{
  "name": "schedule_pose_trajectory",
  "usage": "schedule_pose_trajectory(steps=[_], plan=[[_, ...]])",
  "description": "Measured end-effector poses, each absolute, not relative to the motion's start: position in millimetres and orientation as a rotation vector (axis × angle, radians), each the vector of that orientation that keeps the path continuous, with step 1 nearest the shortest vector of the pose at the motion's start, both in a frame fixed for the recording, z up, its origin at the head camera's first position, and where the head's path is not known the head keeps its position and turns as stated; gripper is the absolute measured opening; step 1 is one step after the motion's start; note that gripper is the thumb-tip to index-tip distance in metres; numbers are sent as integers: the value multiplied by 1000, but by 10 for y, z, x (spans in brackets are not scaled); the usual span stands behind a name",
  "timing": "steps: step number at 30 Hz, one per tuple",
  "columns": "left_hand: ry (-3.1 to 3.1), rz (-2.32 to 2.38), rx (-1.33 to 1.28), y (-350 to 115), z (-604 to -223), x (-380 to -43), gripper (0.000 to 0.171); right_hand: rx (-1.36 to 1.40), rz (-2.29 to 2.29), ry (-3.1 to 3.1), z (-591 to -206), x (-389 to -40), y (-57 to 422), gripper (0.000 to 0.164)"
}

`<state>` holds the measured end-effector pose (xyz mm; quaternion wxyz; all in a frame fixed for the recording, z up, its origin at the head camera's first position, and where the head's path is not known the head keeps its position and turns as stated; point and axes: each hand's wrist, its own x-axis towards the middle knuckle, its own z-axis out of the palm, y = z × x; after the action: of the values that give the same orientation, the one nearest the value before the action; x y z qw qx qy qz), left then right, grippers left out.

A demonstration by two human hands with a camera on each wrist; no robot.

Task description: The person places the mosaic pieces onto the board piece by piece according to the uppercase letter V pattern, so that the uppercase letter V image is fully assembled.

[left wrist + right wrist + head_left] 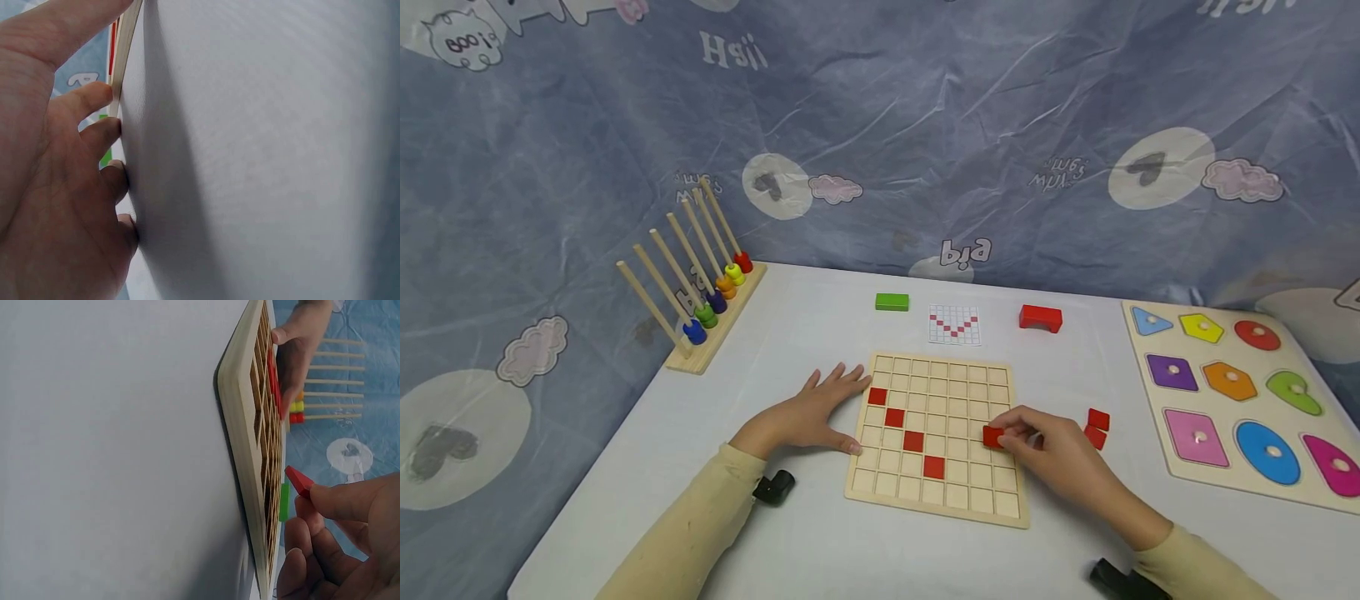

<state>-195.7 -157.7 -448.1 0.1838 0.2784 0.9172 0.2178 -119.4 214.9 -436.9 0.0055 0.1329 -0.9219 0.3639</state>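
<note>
A wooden grid board (957,422) lies on the white table, with several red square tiles (913,441) set in its cells along a diagonal. Between thumb and fingers, my right hand (1054,450) pinches another red tile (992,437) over the right part of the board; the right wrist view shows this tile (300,481) tilted and raised above the grid. My left hand (811,414) spreads its fingers at the board's left edge, thumb and fingertips touching it. Beyond the board lies a pattern card (954,324) with a V of red squares.
Loose red tiles (1097,428) lie right of the board. Behind it are a green block (892,302) and a red bridge-shaped block (1041,318). A shape puzzle board (1213,450) occupies the right side; a wooden peg stand with coloured beads (715,333) stands at back left.
</note>
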Motion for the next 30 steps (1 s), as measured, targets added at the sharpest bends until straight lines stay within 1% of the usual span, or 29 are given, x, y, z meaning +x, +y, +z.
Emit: schedule_pose_trajectory(steps=[6, 18, 30], plan=[[2584, 613, 782, -1572, -4471, -1956, 111, 476, 1174, -2871, -4393, -1188, 2064, 20], [2584, 616, 780, -1575, -4486, -1963, 112, 522, 1240, -2897, -4431, -1188, 1897, 20], [2584, 613, 782, -1575, -4473, -1959, 111, 538, 1213, -2919, -4431, -1187, 1798, 18]])
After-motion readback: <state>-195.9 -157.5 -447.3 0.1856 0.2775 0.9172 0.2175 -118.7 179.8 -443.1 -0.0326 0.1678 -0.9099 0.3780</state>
